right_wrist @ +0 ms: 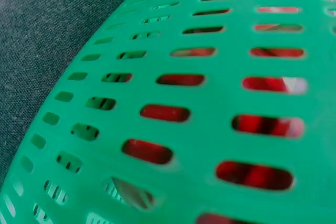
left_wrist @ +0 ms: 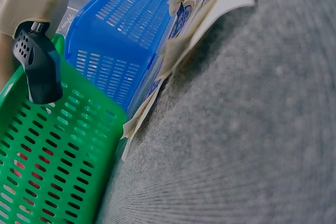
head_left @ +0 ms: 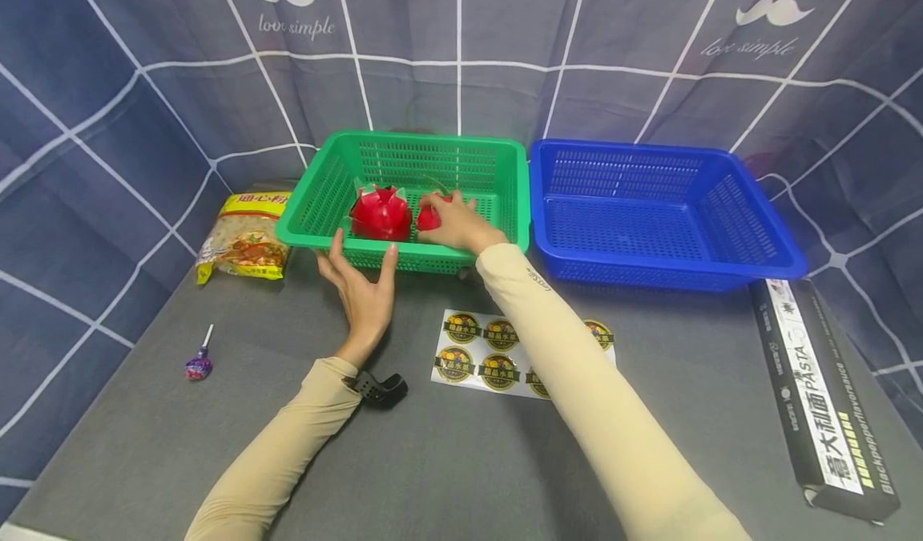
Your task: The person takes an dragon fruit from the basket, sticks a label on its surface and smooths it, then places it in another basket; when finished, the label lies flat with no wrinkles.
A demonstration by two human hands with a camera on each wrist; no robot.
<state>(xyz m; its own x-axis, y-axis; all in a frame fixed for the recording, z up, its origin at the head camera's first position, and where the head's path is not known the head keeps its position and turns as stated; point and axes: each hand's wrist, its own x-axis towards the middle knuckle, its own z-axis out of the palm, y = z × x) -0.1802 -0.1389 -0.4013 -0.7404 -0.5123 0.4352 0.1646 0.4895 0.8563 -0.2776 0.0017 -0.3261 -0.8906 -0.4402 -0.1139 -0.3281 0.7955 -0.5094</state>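
Right grip inside green basket, fingers curled round small red fruit. Larger red fruit just left of right grip, past left grip's fingertips. Left grip spread wide at basket's near rim. Blue basket right of right grip. Sticker sheet personward of right grip, on surface. Yellow bag and lollipop left of left grip.

At ten o'clock, red is shown by the larger glossy rounded object and green by the slotted rectangular plastic basket; at twelve, the blue-grey fabric curtain is gridded in white.
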